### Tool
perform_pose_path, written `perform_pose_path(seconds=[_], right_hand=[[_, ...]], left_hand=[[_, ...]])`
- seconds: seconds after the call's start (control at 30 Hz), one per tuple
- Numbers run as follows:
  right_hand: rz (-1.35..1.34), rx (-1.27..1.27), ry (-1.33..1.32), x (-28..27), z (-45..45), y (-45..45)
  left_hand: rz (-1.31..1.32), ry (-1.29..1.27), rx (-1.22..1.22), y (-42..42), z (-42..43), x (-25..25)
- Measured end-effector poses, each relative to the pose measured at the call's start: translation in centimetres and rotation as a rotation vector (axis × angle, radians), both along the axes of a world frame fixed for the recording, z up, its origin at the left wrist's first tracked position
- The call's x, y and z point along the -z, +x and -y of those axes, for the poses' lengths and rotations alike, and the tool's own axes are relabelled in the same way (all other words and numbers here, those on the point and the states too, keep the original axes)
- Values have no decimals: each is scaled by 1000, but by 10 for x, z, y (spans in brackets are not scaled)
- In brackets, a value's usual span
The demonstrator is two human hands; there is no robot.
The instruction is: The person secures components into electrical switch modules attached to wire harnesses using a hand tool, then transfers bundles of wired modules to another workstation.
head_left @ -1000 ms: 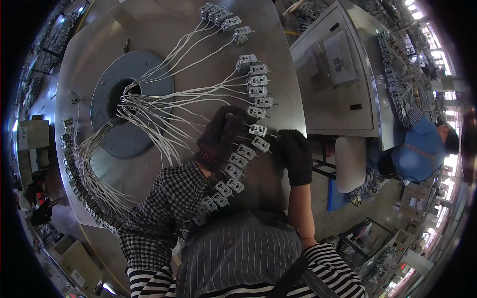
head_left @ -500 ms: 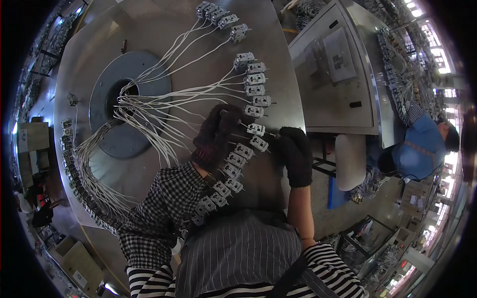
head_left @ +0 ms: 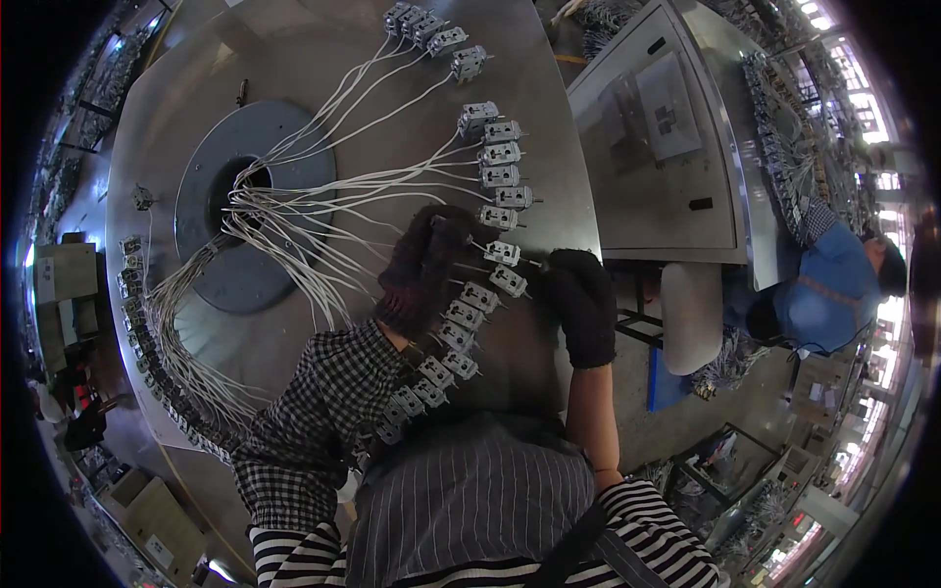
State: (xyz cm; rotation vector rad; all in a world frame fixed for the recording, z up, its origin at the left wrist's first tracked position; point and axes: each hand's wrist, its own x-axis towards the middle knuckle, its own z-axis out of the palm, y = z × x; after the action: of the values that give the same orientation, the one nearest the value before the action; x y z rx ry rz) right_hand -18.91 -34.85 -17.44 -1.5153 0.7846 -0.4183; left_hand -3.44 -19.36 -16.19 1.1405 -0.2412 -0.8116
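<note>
My left hand [head_left: 423, 269], in a dark glove, has its fingers curled beside the row of small metal motors; a thin shaft or wire shows at its fingertips, too small to make out. To its right, my gloved right hand [head_left: 580, 306] is closed at the shaft end of one small motor [head_left: 504, 253]. Another motor [head_left: 509, 282] sits just below that one. White wires [head_left: 323, 196] run from the motors to the hole of a round grey plate [head_left: 211, 132]. More motors [head_left: 500, 175] stand in line above my hands.
The steel table [head_left: 392, 127] bears another curved row of motors [head_left: 132, 304] at its left edge. A metal cabinet [head_left: 676, 211] stands to the right, with a grey stool [head_left: 691, 318] below it. Farther right, a person in blue [head_left: 828, 294] sits by a bench of parts.
The view has shifted slightly, so the motors and table appear a little farther left and up. Both hands keep nearly the same pose beside the same motors.
</note>
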Motion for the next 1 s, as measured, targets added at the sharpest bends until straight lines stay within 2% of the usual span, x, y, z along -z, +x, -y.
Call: perform_pose_path(seconds=[0.17, 0.37, 0.47, 0.53, 0.63, 0.7, 0.73, 0.83, 0.9, 0.93, 1.0], right_hand=[[83, -4, -5, 8, -1, 0], [-60, -9, 135, -1, 1, 0], [56, 22, 207, 10, 0, -3], [-16, -9, 27, 11, 1, -2], [14, -13, 114, 5, -1, -2], [29, 38, 27, 3, -5, -14], [43, 83, -61, 3, -6, -21], [-17, 105, -53, -2, -15, -46], [1, 110, -113, -2, -21, -44], [20, 113, -177, -1, -24, -43], [-9, 104, -152, -7, -28, -37]], left_hand=[[-58, 18, -13, -2, 0, 0], [38, 5, 10, 0, 1, 3], [70, 5, 6, 0, 0, 1], [82, 19, 1, -1, 0, 2], [58, 39, -3, -2, -1, -1], [358, 54, -26, -1, -5, -16], [357, 52, -23, 2, -7, -21], [370, 131, 57, 4, -17, -27], [184, 56, 141, -1, -16, -14], [181, 57, 148, -4, -13, -8], [-2, -28, 123, -10, -7, 2]])
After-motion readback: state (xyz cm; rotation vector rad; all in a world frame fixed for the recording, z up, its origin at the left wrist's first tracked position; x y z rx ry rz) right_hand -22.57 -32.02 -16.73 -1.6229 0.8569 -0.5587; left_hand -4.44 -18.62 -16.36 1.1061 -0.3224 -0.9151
